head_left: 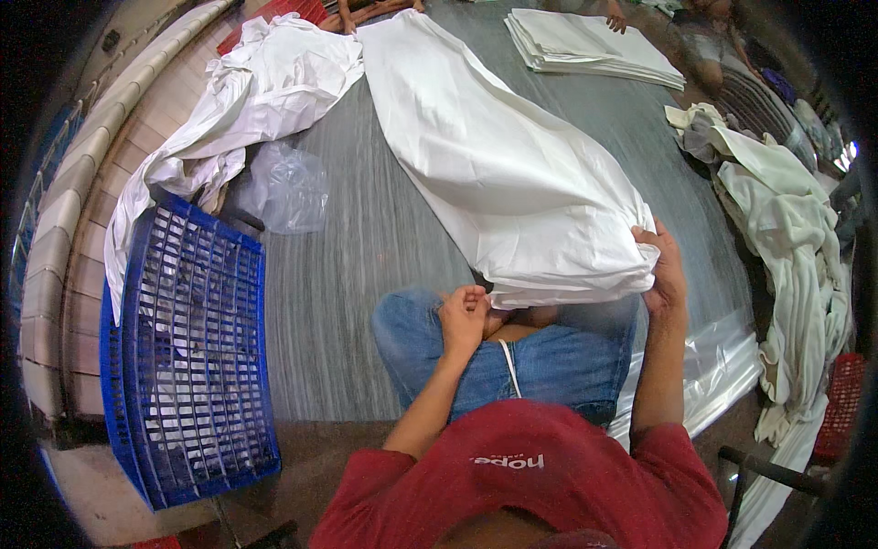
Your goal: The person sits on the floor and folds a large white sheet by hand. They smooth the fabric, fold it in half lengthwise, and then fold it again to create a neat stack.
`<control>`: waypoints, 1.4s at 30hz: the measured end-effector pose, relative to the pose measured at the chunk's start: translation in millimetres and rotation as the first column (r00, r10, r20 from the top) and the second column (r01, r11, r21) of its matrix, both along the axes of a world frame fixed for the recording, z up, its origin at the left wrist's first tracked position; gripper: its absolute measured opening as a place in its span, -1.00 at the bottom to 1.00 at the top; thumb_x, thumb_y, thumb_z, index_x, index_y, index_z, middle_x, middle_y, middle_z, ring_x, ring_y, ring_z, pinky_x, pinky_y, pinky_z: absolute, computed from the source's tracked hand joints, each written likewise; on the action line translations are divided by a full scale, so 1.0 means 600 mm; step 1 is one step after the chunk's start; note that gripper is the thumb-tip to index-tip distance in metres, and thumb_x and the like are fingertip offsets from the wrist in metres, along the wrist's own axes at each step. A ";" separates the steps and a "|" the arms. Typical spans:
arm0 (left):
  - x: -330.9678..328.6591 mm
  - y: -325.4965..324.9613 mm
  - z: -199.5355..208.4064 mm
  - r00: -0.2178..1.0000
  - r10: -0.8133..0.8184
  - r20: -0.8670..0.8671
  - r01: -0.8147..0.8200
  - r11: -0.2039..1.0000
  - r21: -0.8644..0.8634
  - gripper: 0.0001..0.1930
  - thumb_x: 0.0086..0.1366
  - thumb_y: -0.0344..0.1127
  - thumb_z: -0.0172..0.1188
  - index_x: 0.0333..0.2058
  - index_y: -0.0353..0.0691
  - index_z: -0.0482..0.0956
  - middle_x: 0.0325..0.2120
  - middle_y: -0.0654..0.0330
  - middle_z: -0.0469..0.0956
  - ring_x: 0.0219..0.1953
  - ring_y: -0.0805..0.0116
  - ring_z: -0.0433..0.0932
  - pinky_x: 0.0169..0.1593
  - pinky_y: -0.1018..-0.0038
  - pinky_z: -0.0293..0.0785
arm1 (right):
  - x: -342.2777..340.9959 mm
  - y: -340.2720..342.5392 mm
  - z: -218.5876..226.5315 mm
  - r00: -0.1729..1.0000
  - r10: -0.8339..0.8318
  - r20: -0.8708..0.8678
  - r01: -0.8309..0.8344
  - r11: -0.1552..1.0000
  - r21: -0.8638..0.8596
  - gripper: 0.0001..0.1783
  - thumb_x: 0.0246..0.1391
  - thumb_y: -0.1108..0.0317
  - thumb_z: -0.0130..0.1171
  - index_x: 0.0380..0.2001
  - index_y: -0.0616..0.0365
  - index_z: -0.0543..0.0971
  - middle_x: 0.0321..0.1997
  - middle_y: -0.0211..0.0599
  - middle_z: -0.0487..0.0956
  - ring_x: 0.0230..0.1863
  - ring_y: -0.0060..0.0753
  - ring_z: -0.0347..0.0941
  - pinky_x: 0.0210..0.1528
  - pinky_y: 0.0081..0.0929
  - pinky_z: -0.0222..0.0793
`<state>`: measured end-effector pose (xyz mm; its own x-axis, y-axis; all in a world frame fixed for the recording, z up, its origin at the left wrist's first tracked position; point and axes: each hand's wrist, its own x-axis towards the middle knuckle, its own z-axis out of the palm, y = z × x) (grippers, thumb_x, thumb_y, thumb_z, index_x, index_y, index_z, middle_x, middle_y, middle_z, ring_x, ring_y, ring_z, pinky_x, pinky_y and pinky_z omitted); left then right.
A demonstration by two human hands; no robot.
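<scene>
A long white cloth [494, 156] stretches from the far end of the grey striped tabletop [338, 320] to my lap, with its near end gathered in folds. My right hand [666, 270] grips the near right edge, thumb on top and fingers partly hidden by the fabric. At the near left corner, my left hand [465, 316] is closed with curled fingers against the cloth's edge; the exact grip is partly hidden. Beneath the near edge are my legs in blue jeans [421, 339]. Another person's hand [347, 20] is beside the cloth's far end.
A blue plastic basket [197, 352] stands at left, with rumpled white cloth [265, 82] and a clear plastic bag [285, 188] beyond it. Folded white cloths [585, 41] lie at the far right, near another person's hand [615, 16]. Loose pale cloths [786, 220] heap along the right.
</scene>
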<state>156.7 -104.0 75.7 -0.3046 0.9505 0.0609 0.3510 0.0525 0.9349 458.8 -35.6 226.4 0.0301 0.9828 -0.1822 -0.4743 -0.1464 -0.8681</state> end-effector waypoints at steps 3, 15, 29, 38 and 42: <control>-0.006 0.004 -0.001 0.997 -0.055 0.052 0.058 0.997 -0.046 -0.67 0.13 -0.41 0.34 -0.12 -0.32 0.55 -0.27 0.05 0.65 -0.24 0.32 0.65 -0.18 0.42 0.56 | -0.012 0.011 -0.006 0.999 -0.011 -0.051 0.012 1.000 0.018 -0.48 0.10 0.45 0.17 0.13 0.36 0.37 0.02 -0.12 0.54 -0.03 -0.36 0.52 0.05 -0.43 0.44; 0.032 0.078 -0.015 0.964 0.068 0.256 -0.065 0.998 -0.020 -0.81 0.20 -0.47 0.22 -0.19 -0.36 0.58 -0.41 0.18 0.59 -0.38 0.45 0.53 -0.25 0.52 0.46 | -0.117 0.066 0.097 0.996 0.015 -0.088 -0.001 0.988 0.153 -0.51 0.05 0.43 0.26 0.05 0.29 0.39 -0.08 -0.23 0.55 -0.10 -0.34 0.52 -0.04 -0.34 0.46; -0.232 -0.010 0.004 0.817 0.283 -0.502 -0.232 0.959 0.162 -0.72 0.06 -0.56 0.26 -0.19 -0.23 0.62 -0.29 0.08 0.60 -0.21 0.12 0.59 -0.13 0.31 0.50 | -0.122 0.052 0.065 0.995 0.017 -0.098 -0.006 0.993 0.119 -0.48 0.03 0.46 0.27 0.06 0.36 0.40 0.00 -0.11 0.55 -0.03 -0.29 0.52 0.02 -0.35 0.45; -0.288 -0.122 0.177 0.724 0.471 -0.503 -0.220 0.850 0.479 -0.80 -0.01 -0.58 0.23 -0.34 -0.27 0.62 -0.31 0.06 0.61 -0.20 0.08 0.61 -0.14 0.29 0.54 | 0.040 0.014 -0.082 0.866 -0.116 0.487 0.086 0.993 0.084 -0.53 -0.07 0.49 0.29 -0.03 0.34 0.46 -0.19 -0.15 0.60 -0.22 -0.38 0.55 -0.12 -0.48 0.45; -0.283 -0.198 0.148 0.791 0.329 -0.517 -0.180 0.931 0.318 -0.73 -0.09 -0.68 0.04 -0.38 -0.30 0.58 -0.26 0.03 0.59 -0.20 0.07 0.61 -0.09 0.29 0.54 | 0.051 -0.002 -0.125 0.722 -0.007 0.692 0.007 1.000 0.003 -0.56 -0.11 0.47 0.27 -0.09 0.33 0.49 -0.29 -0.21 0.61 -0.29 -0.41 0.54 -0.18 -0.49 0.42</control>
